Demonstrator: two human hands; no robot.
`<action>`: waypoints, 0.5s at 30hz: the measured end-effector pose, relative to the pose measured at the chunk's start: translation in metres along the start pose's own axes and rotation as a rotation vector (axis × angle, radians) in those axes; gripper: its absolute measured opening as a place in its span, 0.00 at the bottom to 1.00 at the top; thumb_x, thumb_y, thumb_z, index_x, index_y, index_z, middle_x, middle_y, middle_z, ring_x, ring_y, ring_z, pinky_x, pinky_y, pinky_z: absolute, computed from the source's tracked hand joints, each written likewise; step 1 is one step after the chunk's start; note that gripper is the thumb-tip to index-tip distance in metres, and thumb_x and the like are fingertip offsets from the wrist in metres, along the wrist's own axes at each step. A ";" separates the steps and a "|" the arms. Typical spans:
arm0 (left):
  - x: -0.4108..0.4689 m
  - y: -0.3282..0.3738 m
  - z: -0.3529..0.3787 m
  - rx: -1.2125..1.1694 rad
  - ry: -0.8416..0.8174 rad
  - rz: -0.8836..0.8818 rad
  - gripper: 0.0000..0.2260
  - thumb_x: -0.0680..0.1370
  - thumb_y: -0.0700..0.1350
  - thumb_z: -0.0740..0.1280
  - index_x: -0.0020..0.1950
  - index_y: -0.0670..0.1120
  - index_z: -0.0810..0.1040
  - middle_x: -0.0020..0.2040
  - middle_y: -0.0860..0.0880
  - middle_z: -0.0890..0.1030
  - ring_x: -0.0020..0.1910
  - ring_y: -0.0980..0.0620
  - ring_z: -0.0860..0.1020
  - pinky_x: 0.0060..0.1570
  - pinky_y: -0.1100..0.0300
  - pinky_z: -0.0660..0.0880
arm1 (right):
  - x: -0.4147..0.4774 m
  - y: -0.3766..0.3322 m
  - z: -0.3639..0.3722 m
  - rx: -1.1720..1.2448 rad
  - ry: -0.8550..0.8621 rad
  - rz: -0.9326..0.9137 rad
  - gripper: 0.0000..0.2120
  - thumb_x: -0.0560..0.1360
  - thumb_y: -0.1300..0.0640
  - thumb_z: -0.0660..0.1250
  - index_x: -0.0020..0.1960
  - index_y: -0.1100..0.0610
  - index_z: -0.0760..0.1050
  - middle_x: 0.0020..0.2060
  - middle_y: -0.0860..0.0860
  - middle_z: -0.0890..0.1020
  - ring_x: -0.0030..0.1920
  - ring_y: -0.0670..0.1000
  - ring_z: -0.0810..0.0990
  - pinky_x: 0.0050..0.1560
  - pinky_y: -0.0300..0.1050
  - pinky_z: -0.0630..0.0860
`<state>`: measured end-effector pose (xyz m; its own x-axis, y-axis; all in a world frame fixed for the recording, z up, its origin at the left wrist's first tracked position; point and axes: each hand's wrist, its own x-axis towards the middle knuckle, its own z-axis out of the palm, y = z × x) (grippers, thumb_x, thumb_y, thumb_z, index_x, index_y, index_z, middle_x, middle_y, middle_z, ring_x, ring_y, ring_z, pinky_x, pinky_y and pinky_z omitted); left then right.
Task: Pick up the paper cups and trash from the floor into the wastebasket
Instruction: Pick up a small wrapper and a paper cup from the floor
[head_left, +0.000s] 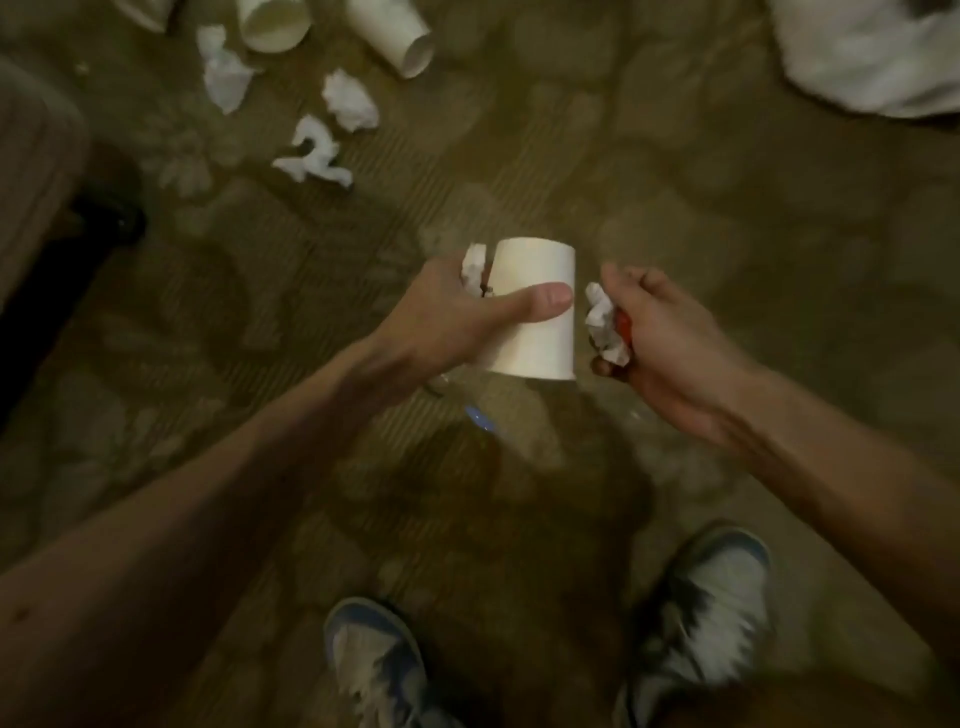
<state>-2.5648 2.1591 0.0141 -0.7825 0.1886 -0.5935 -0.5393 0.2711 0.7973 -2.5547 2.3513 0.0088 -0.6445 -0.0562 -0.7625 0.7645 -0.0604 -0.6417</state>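
more cups (389, 36) and tissues (350, 101) lie on the floor (675, 182) ahead-left. the left hand (452, 306) is curled round a paper cup (535, 312), long axis pointing away; the right hand (670, 338) clutches a paper wad (605, 327). the white bag (872, 57) (likely the wastebasket) sits ahead-right, nearer the right hand.

Light: dim, warm yellow-brown cast throughout; source unseen.
Brightest: white cup (535, 312) and tissues (349, 98), slightly washed out.
Shadow: dark patch on carpet (727, 208) ahead of the shoes (711, 608); near-black zone at left edge.
Focus: soft overall; shoes smeared by motion blur.
Edges: wide-angle stretch, forearms (156, 545) enlarged.
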 end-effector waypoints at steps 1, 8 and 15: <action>-0.017 0.023 0.016 -0.051 -0.045 0.010 0.12 0.66 0.53 0.80 0.46 0.53 0.85 0.42 0.54 0.86 0.41 0.56 0.85 0.34 0.63 0.80 | -0.029 -0.012 -0.009 0.027 0.042 0.013 0.10 0.81 0.45 0.61 0.54 0.51 0.72 0.47 0.51 0.80 0.43 0.50 0.80 0.41 0.47 0.81; -0.153 0.200 0.098 -0.193 -0.269 0.000 0.22 0.61 0.53 0.79 0.51 0.48 0.78 0.39 0.56 0.86 0.37 0.58 0.85 0.31 0.66 0.78 | -0.243 -0.104 -0.040 0.001 0.649 -0.142 0.18 0.76 0.38 0.64 0.44 0.51 0.64 0.45 0.51 0.77 0.43 0.49 0.77 0.40 0.44 0.78; -0.276 0.306 0.148 0.011 -0.523 -0.017 0.31 0.59 0.61 0.77 0.57 0.48 0.78 0.50 0.49 0.86 0.48 0.49 0.85 0.44 0.52 0.82 | -0.434 -0.139 -0.050 0.120 0.791 -0.156 0.18 0.80 0.34 0.48 0.47 0.46 0.67 0.44 0.46 0.78 0.43 0.43 0.80 0.39 0.41 0.75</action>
<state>-2.4678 2.3301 0.4050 -0.5122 0.6295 -0.5842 -0.5450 0.2875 0.7876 -2.3805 2.4338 0.4250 -0.5113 0.6793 -0.5264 0.6316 -0.1183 -0.7662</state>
